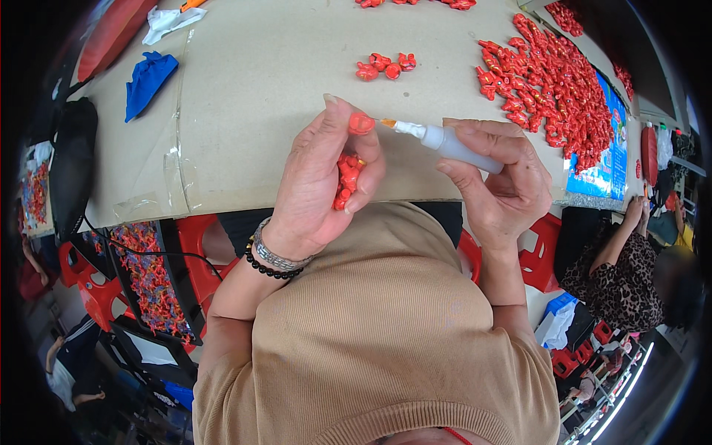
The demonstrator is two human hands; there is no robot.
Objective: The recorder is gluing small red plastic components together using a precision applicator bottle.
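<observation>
Table [259, 81], near edge: left hand [308, 170] pinches red bit [362, 123], cups red toy [348, 174]; right hand [513, 178] grips bottle [449, 144], oversqueezing could cause drips.

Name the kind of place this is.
Likely a small-parts workshop or factory: a heap of red figures on the table, an applicator bottle in the right hand, another person nearby.

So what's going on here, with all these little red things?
A person at a table works with both hands. The left-hand grip pinches a small red piece, with more red figure parts under the curled fingers. The right-hand grip holds a whitish bottle, its thin tip pointed at that piece; whether they touch is hard to tell. A small red cluster lies ahead, and a big red pile to the right.
</observation>
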